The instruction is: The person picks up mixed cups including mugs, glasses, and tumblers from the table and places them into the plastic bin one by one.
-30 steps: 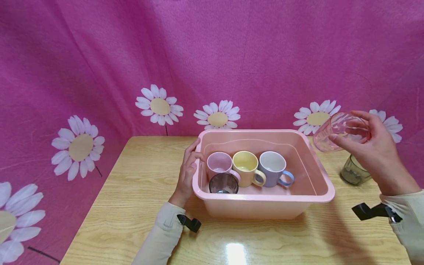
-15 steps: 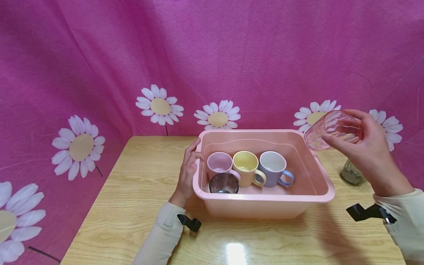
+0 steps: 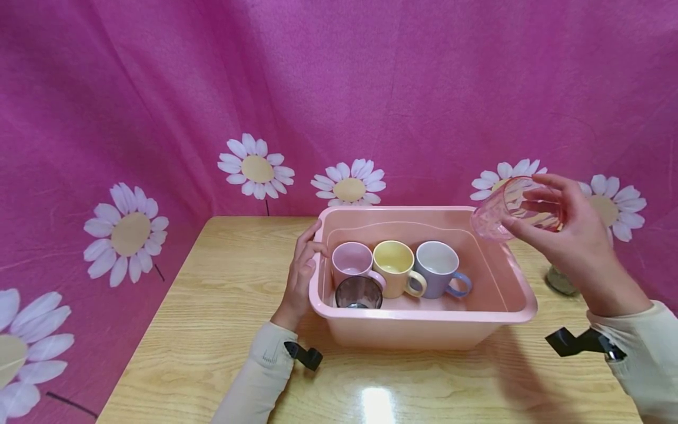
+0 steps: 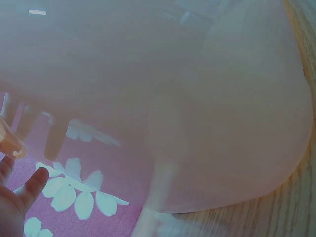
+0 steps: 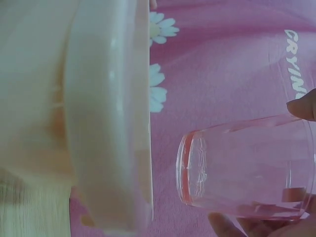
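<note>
Held in the air by my right hand (image 3: 574, 235) is a clear pink drinking glass (image 3: 489, 218), tilted sideways with its base toward the tub. My thumb and fingers grip it near its mouth; the right wrist view shows the glass (image 5: 242, 168) close to the tub's rim. My left hand (image 3: 299, 277) grips the left rim of the pink plastic tub (image 3: 418, 316). Inside the tub, a pink mug (image 3: 351, 259), a yellow mug (image 3: 392, 256) and a blue-grey mug (image 3: 436, 259) stand in a row, with a dark smoky glass (image 3: 358, 292) in front of the pink one.
An olive-green glass (image 3: 559, 281) stands on the wooden table (image 3: 228, 282) right of the tub, mostly hidden by my right hand. A magenta cloth (image 3: 371, 88) with white daisies hangs behind the table and along its left side.
My right hand has carried the pink glass leftward, from beyond the tub's right side to over its back right corner. My left hand stays on the rim.
</note>
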Demonstrator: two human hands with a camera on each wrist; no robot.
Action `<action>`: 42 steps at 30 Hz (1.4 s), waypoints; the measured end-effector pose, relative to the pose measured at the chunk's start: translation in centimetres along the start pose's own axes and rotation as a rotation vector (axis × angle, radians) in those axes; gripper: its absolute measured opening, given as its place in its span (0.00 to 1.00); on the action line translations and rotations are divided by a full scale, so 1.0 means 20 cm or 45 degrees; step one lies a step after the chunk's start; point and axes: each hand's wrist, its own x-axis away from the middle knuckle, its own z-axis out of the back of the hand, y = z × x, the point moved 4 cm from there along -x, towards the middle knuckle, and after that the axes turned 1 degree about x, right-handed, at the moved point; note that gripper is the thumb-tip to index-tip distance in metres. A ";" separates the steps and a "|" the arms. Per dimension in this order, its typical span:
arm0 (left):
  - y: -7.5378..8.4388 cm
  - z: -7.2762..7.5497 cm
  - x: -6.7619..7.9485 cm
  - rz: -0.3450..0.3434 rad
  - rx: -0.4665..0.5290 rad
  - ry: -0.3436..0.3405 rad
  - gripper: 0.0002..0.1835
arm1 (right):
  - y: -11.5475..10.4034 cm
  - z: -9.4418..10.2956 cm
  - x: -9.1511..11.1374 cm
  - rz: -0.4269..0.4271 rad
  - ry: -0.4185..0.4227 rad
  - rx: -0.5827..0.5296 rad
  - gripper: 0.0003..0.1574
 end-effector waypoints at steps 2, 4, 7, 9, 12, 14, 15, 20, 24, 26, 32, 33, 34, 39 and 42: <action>0.00 0.00 0.00 0.004 0.001 0.002 0.19 | -0.01 -0.01 0.00 0.007 -0.011 0.014 0.46; 0.00 0.00 0.00 0.007 0.001 0.004 0.19 | -0.02 -0.03 0.00 0.012 -0.022 0.023 0.46; 0.00 0.00 0.00 0.009 -0.003 0.004 0.18 | -0.03 -0.04 0.00 0.023 -0.038 0.021 0.46; 0.00 0.00 -0.01 0.009 -0.010 0.002 0.18 | -0.04 -0.05 0.00 0.035 -0.045 0.019 0.46; 0.00 0.00 -0.01 0.007 -0.019 0.001 0.18 | -0.05 -0.07 0.00 0.040 -0.060 0.018 0.46; 0.01 0.00 -0.01 0.006 -0.020 0.001 0.18 | -0.05 -0.09 0.00 0.038 -0.068 0.017 0.46; 0.00 0.00 -0.01 0.008 -0.019 0.001 0.18 | -0.05 -0.10 0.00 0.034 -0.075 0.016 0.46; 0.01 0.00 -0.01 0.009 -0.013 0.002 0.18 | -0.07 -0.14 0.00 0.053 -0.107 0.021 0.44; 0.01 0.00 0.00 0.009 -0.011 -0.001 0.18 | -0.07 -0.17 0.01 0.090 -0.134 0.032 0.43; 0.01 0.00 0.00 0.008 -0.017 0.000 0.18 | -0.07 -0.18 0.01 0.110 -0.144 0.038 0.43; 0.01 0.00 0.00 0.010 -0.029 0.002 0.19 | -0.06 -0.23 0.02 0.125 -0.196 0.063 0.44; 0.01 0.00 0.00 0.011 -0.028 0.002 0.19 | -0.06 -0.24 0.02 0.120 -0.208 0.068 0.44; 0.01 0.00 0.00 0.011 -0.028 0.002 0.19 | -0.06 -0.25 0.02 0.130 -0.222 0.076 0.45; 0.01 0.00 0.00 -0.001 -0.026 0.006 0.19 | -0.07 -0.28 0.02 0.169 -0.280 0.102 0.46; 0.01 0.00 -0.01 -0.008 -0.032 0.003 0.19 | -0.08 -0.30 0.03 0.183 -0.304 0.115 0.45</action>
